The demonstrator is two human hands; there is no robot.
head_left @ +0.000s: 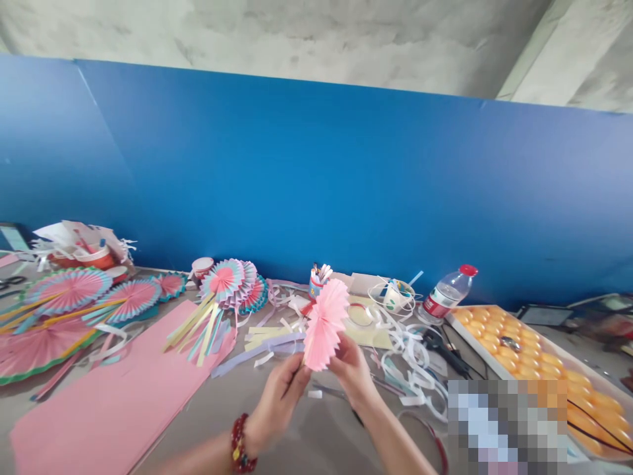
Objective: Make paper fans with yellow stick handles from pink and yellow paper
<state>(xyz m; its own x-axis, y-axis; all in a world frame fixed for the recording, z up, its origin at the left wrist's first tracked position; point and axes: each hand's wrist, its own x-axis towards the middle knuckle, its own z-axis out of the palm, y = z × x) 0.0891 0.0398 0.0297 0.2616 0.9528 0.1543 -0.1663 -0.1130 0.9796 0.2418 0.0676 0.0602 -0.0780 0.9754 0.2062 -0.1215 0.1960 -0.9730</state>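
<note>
A pleated pink paper fan (327, 324) is held up over the middle of the table, its folds spread into a rounded shape. My left hand (281, 394), with a red bead bracelet at the wrist, is closed on the fan's lower left edge. On the lower right edge, my right hand (353, 371) is closed too, its fingertips partly hidden behind the paper. Just beyond the fan stands a cup of pens (316, 285). Curled white paper strips (413, 356) lie to the right of my right hand.
Finished paper rosettes (74, 290) and pink paper sheets (119, 389) cover the left side. A water bottle (448, 293), a glue gun (448, 353) and a tray of orange domes (519, 353) lie right. A blue partition (297, 165) rises behind. A blurred patch hides the lower right.
</note>
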